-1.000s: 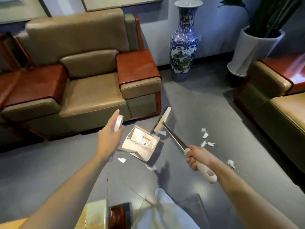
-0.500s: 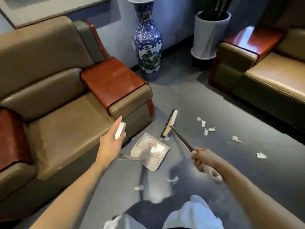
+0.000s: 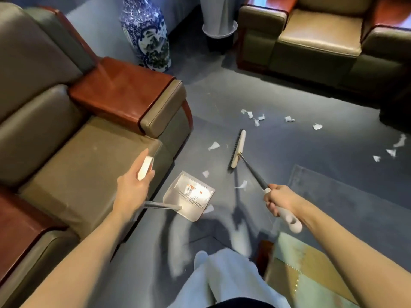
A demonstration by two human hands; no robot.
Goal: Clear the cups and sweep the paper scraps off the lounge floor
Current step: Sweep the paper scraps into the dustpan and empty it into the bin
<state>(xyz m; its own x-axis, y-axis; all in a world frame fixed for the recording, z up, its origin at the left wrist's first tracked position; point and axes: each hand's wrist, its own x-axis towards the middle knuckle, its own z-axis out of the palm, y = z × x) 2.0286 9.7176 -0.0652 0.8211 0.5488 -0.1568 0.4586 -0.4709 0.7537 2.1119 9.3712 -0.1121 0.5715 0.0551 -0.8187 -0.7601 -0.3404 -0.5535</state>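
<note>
step: sweeping, barely begun | left grip (image 3: 133, 187): wrapped round dustpan (image 3: 189, 194) handle, pan low beside armchair (image 3: 89, 163), no scrap seen inside | right grip (image 3: 280, 200): clenched on broom (image 3: 238, 150) handle, head on floor (image 3: 311, 152) | paper scraps (image 3: 255, 117): scattered around and beyond broom, all left to gather | cups: none in view

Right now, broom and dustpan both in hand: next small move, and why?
Probably pull the broom back toward the dustpan: the bristle side faces the dustpan, and paper scraps lie on the floor between them, not yet swept in.
</note>
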